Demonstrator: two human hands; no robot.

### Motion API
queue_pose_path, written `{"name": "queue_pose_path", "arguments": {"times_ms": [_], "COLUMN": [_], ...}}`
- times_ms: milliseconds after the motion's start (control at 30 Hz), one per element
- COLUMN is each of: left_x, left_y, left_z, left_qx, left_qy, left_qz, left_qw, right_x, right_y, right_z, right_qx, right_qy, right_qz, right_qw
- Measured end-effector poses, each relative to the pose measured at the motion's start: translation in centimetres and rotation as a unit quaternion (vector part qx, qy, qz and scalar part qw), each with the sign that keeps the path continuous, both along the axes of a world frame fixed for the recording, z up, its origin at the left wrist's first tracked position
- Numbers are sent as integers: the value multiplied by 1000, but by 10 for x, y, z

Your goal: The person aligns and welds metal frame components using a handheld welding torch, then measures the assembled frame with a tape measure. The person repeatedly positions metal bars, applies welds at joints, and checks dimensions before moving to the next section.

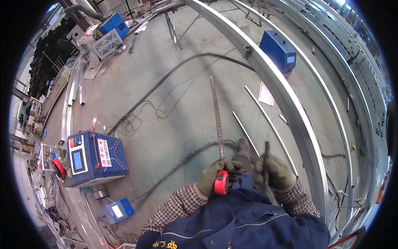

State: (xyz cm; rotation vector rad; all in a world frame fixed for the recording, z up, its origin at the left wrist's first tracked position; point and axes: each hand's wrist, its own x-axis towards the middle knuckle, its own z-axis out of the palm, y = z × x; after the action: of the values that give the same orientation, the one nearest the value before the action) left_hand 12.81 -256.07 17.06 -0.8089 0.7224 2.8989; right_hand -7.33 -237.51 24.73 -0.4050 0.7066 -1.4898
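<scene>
My left hand (213,175), in an olive work glove, is closed around a red tape measure (222,182). Its blade (217,112) is drawn out and points up, away from me, over the floor. My right hand (278,173), gloved alike, is closed on a dark, slim, stick-like tool (266,155). A thin line rises from the tool's upper end; its exact kind I cannot make out. Both hands are in front of my blue jacket, a short way apart.
A long metal beam (286,95) curves past on my right, with a blue machine (278,52) beyond it. Thin metal strips (271,128) lie on the floor. On the left stand a larger blue machine (118,157) and a small blue unit (118,211). A thick black cable (166,76) crosses the floor.
</scene>
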Motion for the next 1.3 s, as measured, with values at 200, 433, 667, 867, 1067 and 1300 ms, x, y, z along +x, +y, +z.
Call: {"name": "queue_pose_path", "arguments": {"times_ms": [200,433,667,867,1067,1300], "left_x": [-15,-121,-258,-348,-408,-475], "left_y": [-72,-156,-266,-331,-417,-531], "left_z": [-4,-14,20,42,16,11], "left_qx": [-136,-175,-209,-405,-539,-505], "left_qy": [63,75,-43,0,-32,2], "left_qz": [83,70,173,161,50,39], "left_qw": [985,979,962,900,840,862], "right_x": [-30,-86,-200,-256,-309,-364], "right_y": [-121,-214,-307,-397,-466,-542], "right_z": [-66,-115,-90,-76,-68,-54], "right_qx": [123,203,178,41,36,173], "right_qy": [232,192,324,217,193,314], "right_qz": [65,120,-112,-188,-127,-86], "right_qw": [963,953,922,957,972,929]}}
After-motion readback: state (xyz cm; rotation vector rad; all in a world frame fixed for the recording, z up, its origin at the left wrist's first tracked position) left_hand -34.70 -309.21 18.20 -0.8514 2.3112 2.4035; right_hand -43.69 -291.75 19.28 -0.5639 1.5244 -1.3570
